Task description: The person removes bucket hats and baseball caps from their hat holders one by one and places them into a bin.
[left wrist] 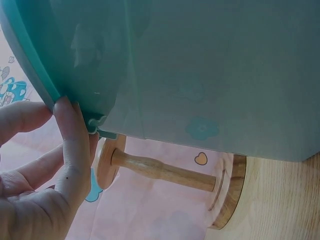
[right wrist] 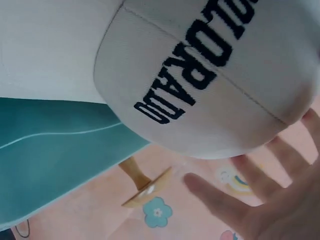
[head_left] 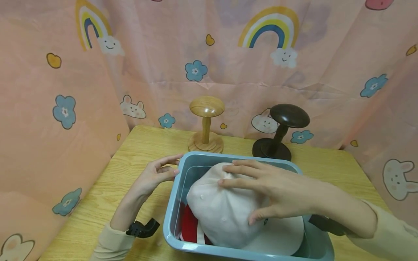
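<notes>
A white cap (head_left: pixel 222 210) with black lettering (right wrist: pixel 200 60) lies on top in a light blue plastic bin (head_left: pixel 173 217); a red cap (head_left: pixel 189 224) shows beneath it. My right hand (head_left: pixel 261 188) is spread over the white cap's crown, fingers straight and apart, thumb against its near side. In the right wrist view the fingers (right wrist: pixel 265 200) stand slightly off the cap. My left hand (head_left: pixel 156 175) touches the outside of the bin's far left corner with relaxed fingers. In the left wrist view a fingertip (left wrist: pixel 70 125) rests against the bin's rim (left wrist: pixel 30 65).
A light wooden hat stand (head_left: pixel 206 123) and a dark brown hat stand (head_left: pixel 281 134) stand bare behind the bin on the wooden table (head_left: pixel 137 152). A pink curtain (head_left: pixel 65 108) printed with rainbows and flowers closes in the back and both sides.
</notes>
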Motion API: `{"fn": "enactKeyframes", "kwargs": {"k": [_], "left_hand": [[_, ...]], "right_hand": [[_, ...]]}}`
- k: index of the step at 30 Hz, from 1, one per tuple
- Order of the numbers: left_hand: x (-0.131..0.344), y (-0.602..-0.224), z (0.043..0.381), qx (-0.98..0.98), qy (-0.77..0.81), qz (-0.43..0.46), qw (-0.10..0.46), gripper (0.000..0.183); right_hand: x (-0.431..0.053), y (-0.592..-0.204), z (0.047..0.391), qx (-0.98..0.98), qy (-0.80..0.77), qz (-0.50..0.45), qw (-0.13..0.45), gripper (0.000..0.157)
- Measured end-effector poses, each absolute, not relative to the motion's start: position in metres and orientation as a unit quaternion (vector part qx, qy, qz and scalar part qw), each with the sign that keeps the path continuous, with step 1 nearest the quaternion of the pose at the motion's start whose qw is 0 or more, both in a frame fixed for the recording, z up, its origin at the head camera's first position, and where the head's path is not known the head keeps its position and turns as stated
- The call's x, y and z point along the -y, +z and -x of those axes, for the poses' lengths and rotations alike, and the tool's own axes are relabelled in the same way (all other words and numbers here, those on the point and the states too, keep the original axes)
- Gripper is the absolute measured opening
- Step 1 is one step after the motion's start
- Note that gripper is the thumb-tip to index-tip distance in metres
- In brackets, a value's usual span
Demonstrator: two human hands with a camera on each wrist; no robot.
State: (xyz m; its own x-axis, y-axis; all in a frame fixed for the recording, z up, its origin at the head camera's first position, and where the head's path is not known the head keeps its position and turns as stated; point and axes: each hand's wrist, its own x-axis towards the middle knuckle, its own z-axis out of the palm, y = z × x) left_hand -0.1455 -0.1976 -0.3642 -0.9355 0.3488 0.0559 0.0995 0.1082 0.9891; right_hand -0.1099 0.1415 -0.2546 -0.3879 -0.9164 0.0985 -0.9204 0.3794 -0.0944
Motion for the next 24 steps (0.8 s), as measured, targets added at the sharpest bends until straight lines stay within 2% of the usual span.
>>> {"fn": "enactKeyframes", "kwargs": {"k": [6, 9, 24], "left_hand": [[0.198, -0.365, 0.146, -0.736, 0.652, -0.153, 0.097, 0.052], [0.198, -0.365, 0.146, -0.735, 0.653, -0.154, 0.099, 0.052], [0.198, -0.364, 0.145, -0.737, 0.652, -0.150, 0.097, 0.051]], "right_hand": [[-0.143, -0.262, 0.108, 0.864, 0.091, -0.489, -0.084, 0.093], [-0.142, -0.268, 0.108, 0.868, 0.103, -0.471, -0.116, 0.096], [-0.129, -0.290, 0.117, 0.854, 0.110, -0.473, -0.187, 0.110]]}}
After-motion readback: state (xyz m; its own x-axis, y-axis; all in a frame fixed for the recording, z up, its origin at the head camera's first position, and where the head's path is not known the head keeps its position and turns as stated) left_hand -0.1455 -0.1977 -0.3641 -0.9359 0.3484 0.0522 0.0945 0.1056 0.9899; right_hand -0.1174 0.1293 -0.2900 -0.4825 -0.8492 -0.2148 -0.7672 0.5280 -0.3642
